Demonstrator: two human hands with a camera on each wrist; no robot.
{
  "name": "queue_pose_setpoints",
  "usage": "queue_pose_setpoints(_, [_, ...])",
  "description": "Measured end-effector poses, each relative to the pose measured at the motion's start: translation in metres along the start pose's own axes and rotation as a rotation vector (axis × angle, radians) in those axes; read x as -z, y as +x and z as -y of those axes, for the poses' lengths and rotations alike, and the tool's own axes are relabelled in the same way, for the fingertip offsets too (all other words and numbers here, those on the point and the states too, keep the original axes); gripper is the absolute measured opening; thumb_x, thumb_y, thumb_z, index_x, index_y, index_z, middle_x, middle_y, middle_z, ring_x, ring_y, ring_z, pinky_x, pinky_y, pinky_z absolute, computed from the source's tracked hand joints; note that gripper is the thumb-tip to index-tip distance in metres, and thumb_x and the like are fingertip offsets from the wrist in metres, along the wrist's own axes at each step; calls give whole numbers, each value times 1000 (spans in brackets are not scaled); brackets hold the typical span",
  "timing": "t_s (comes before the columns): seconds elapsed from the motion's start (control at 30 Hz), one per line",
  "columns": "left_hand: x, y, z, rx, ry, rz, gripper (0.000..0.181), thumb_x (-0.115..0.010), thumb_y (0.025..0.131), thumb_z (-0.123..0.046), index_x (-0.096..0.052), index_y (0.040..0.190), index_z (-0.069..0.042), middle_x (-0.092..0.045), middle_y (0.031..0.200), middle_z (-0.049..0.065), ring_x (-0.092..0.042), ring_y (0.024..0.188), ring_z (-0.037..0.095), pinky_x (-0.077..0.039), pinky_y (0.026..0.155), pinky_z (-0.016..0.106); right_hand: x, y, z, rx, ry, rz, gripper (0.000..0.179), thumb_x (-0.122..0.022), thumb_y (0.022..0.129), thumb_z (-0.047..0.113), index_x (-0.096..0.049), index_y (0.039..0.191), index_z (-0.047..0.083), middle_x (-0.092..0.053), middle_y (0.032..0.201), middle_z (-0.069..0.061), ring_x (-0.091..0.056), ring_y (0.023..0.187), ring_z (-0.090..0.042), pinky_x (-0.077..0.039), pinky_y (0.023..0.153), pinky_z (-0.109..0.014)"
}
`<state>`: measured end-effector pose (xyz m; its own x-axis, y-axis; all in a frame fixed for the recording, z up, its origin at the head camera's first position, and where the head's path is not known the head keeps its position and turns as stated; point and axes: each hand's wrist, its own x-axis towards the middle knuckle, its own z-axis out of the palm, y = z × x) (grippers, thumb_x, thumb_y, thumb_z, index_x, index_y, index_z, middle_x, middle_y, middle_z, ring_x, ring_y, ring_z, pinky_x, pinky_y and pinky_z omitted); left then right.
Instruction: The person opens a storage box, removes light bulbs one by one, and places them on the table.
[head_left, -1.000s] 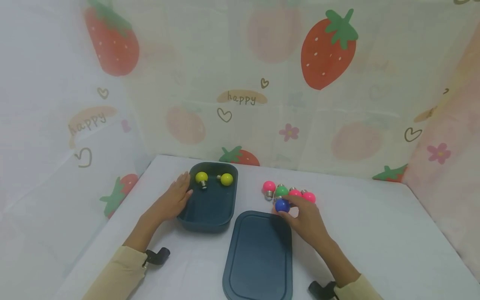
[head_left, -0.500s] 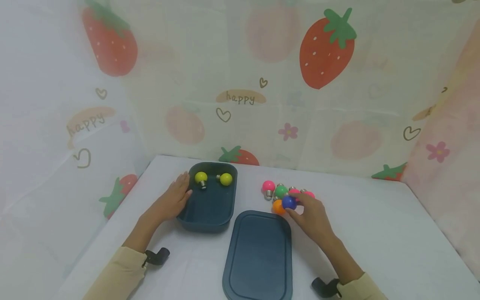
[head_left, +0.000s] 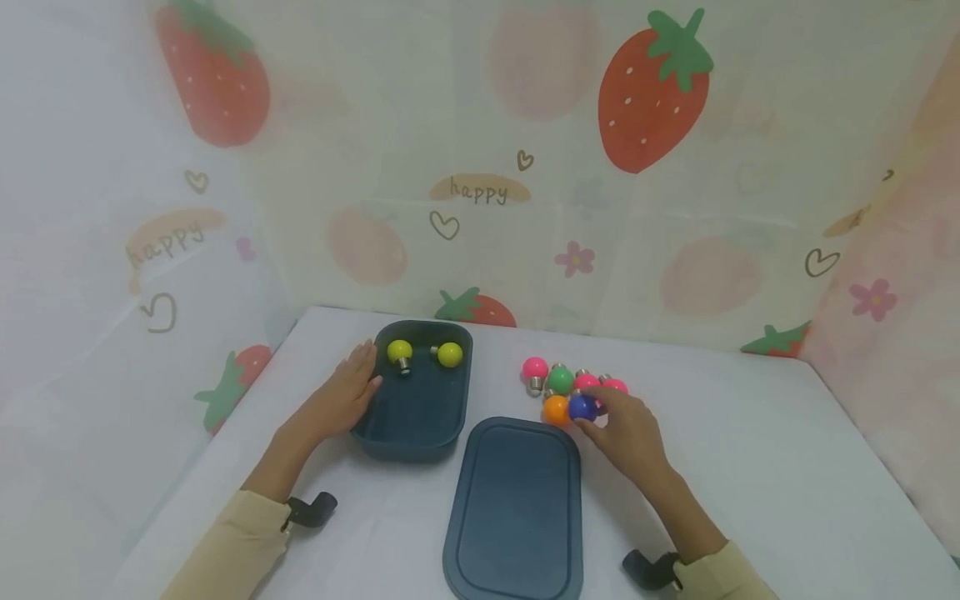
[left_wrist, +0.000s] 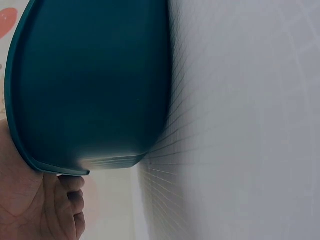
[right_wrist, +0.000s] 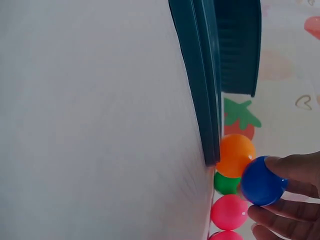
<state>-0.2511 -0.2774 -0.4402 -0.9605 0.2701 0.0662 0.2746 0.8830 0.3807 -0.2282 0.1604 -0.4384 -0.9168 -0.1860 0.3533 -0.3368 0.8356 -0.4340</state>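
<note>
A blue bulb (head_left: pixel 582 408) with a metal screw base is pinched between the thumb and fingers of my right hand (head_left: pixel 627 433). It sits just right of an orange bulb (head_left: pixel 556 410); in the right wrist view the blue bulb (right_wrist: pixel 263 181) appears raised in front of the others. Behind it lie a green bulb (head_left: pixel 559 381) and several pink bulbs, one pink bulb (head_left: pixel 535 369) at the left end. My left hand (head_left: pixel 347 390) rests with straight fingers along the left rim of a dark blue-green box (head_left: pixel 416 450). Inside the box are two yellow bulbs (head_left: pixel 450 355).
A matching flat lid (head_left: pixel 517 508) lies on the white table (head_left: pixel 750 467), between the box and my right arm. A strawberry-printed cloth (head_left: pixel 480 250) hangs behind the table and at its sides. Each wrist carries a black camera mount (head_left: pixel 313 509).
My right hand has carried the blue bulb a little to the right, uncovering the orange bulb. The left hand and the box have stayed in place.
</note>
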Motion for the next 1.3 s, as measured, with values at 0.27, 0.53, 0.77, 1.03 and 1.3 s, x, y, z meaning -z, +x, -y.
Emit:
queue_pose_setpoints(0.27, [1, 1, -1, -6, 4, -7, 64, -37, 111, -25, -11, 159, 8, -8, 167, 24, -7, 154, 41, -11, 123, 58, 2, 1, 0, -51, 10, 47, 50, -86, 83, 18, -69, 128, 8, -70, 123, -16, -67, 87, -25, -61, 76, -39])
queue_pose_setpoints(0.53, [-1, -1, 2, -10, 2, -16, 63, -36, 111, -25, -12, 158, 9, -8, 167, 25, -7, 154, 42, -11, 123, 59, 2, 2, -1, -89, 9, 100, 48, -84, 84, 15, -69, 128, 6, -73, 114, -13, -68, 91, -28, -61, 81, -44])
queue_pose_setpoints(0.77, [-3, -1, 2, -12, -5, -17, 63, -37, 111, -25, -11, 159, 8, -8, 167, 25, -6, 154, 42, -11, 123, 60, 1, 2, -4, -127, 10, 130, 47, -83, 85, 13, -67, 128, 4, -71, 117, -16, -68, 97, -31, -60, 87, -47])
queue_pose_setpoints(1.03, [-2, 0, 1, -17, 13, -21, 63, -37, 111, -24, -12, 158, 9, -9, 167, 25, -8, 154, 42, -12, 123, 59, -1, 2, -7, -145, 12, 140, 47, -83, 85, 11, -67, 128, 4, -71, 118, -16, -68, 100, -32, -59, 90, -47])
queue_pose_setpoints(1.3, [-2, 0, 0, -25, 7, -22, 62, -37, 111, -24, -13, 158, 9, -9, 167, 26, -8, 154, 42, -12, 123, 59, 1, 2, -5, -152, -26, 157, 48, -83, 85, 16, -68, 130, 7, -71, 119, -14, -68, 98, -31, -59, 87, -48])
